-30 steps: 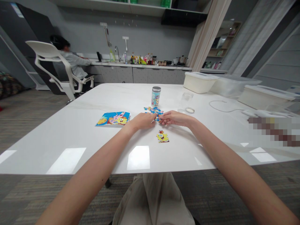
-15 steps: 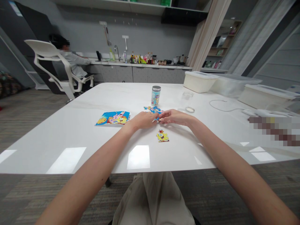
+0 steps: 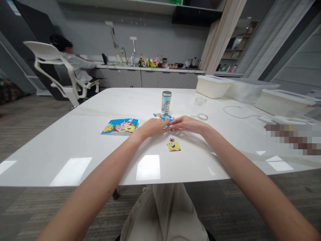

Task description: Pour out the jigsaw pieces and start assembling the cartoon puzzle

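Observation:
My left hand (image 3: 156, 127) and my right hand (image 3: 187, 125) meet low over the white table, fingertips almost touching. Both have their fingers bent closed around small jigsaw puzzle pieces, largely covered by the fingers. Just beyond them lies a loose heap of blue and multicoloured puzzle pieces (image 3: 164, 116). Nearer to me, several joined pieces form a yellow cartoon face (image 3: 173, 145). Left of my left hand rests a printed picture sheet (image 3: 119, 126) with cartoon figures on blue. A printed cylindrical tin (image 3: 166, 102) with a grey lid stands upright behind the heap.
On the white table (image 3: 82, 144), a clear jar (image 3: 200, 101) and a round lid (image 3: 203, 116) lie to the right. Storage boxes (image 3: 213, 87) and a cable (image 3: 235, 113) are farther right. Across the room a person (image 3: 77, 65) sits in a white chair by the counter.
My hands stay over the same spot, with small finger shifts; the pieces between them are more covered now. The view has moved slightly. The yellow face, sheet and tin stay put.

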{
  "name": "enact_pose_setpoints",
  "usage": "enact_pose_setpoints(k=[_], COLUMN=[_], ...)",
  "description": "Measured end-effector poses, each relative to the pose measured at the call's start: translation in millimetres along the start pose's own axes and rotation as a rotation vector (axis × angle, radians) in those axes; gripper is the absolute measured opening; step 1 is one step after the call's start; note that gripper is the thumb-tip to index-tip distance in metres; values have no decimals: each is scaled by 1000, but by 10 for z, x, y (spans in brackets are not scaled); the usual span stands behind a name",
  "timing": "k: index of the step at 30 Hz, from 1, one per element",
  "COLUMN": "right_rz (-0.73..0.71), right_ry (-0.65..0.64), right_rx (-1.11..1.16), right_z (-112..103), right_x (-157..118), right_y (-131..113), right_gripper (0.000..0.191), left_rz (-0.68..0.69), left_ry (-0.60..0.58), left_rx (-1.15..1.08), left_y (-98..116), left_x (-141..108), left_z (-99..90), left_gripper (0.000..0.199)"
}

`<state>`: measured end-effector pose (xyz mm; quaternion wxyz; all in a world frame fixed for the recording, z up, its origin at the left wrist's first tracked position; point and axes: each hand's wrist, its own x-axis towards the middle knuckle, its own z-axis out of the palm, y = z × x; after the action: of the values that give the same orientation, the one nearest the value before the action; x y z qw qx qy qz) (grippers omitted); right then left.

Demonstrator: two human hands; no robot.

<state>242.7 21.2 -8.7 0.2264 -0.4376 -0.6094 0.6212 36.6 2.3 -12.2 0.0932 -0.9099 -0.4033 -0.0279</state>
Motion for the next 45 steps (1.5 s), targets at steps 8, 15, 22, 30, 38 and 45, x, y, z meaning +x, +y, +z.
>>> enact_pose_setpoints(k=[8,15,22,30,38,45], right_rz=[23,28,-47,-41,-33,-22], right_ry=[29,5,17,20,0,4], right_rx=[-45,-12,-63,-89,-96,-65], right_z=[11,67,48,17,20,29], right_x=[3,-14,-32,5,0,-5], right_y=[-9,-48,-27,13,12,5], right_gripper=[17,13,4,24,25,13], left_rz=[53,44,65,84,92,91], left_ry=[41,27,26,22,16,34], left_rx=[13,14,36,4,16,11], left_y=[-14,-21,-34,-49,-45,-40], left_x=[3,4,14,15,12,15], left_z=[27,17,53,63,52,58], left_gripper=[34,37,41,43,36,33])
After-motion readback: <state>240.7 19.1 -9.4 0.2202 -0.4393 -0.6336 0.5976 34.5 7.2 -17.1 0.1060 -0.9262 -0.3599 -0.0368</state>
